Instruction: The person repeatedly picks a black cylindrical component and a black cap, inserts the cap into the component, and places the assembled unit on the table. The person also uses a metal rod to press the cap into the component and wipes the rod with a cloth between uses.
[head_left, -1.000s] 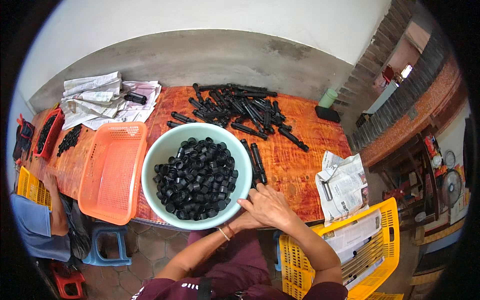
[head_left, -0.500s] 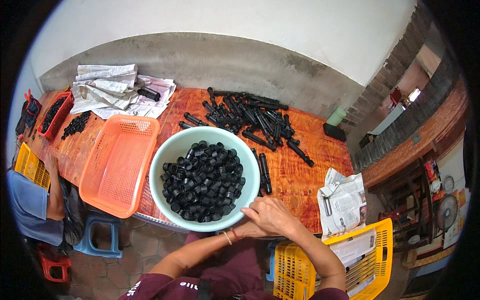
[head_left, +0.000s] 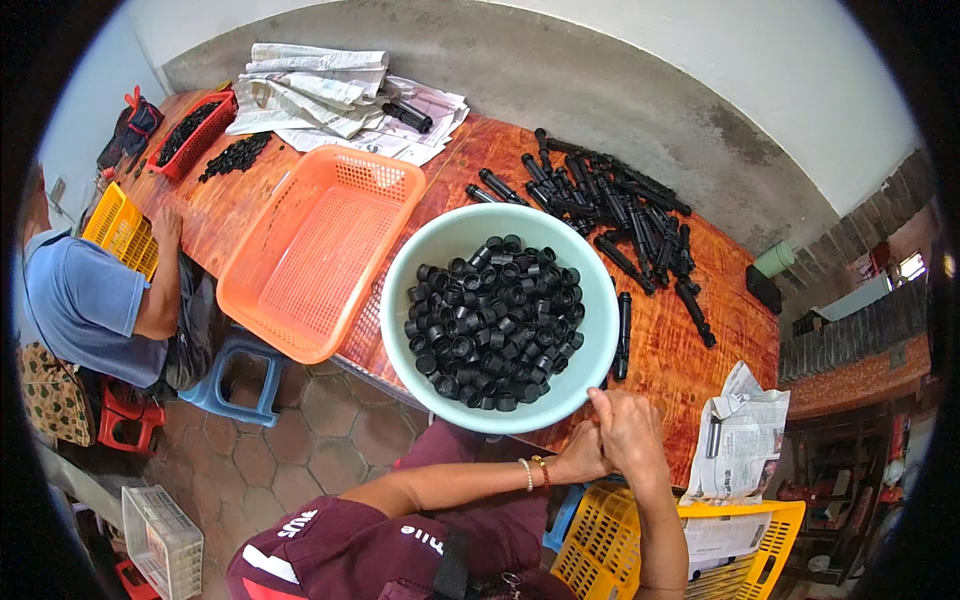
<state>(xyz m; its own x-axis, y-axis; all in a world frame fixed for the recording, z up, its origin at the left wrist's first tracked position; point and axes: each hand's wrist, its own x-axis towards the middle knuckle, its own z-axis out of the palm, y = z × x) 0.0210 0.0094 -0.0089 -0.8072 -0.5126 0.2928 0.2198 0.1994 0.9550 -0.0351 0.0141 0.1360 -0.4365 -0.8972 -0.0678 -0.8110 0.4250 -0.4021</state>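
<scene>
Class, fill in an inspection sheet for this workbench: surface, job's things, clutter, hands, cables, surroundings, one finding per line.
Surface: reddish wooden table, crowded along its length.
Job's things: pale green bowl full of small black rings; pile of black tubes behind it.
Clutter: orange basket beside the bowl; newspapers at the far end; red tray of black parts.
Hands: left hand and right hand pressed together at the bowl's near rim; whatever the fingers hold is hidden.
Cables: nothing seen.
Surroundings: another person's arm at the left; blue stool; yellow crate holding paper by the right elbow.
</scene>
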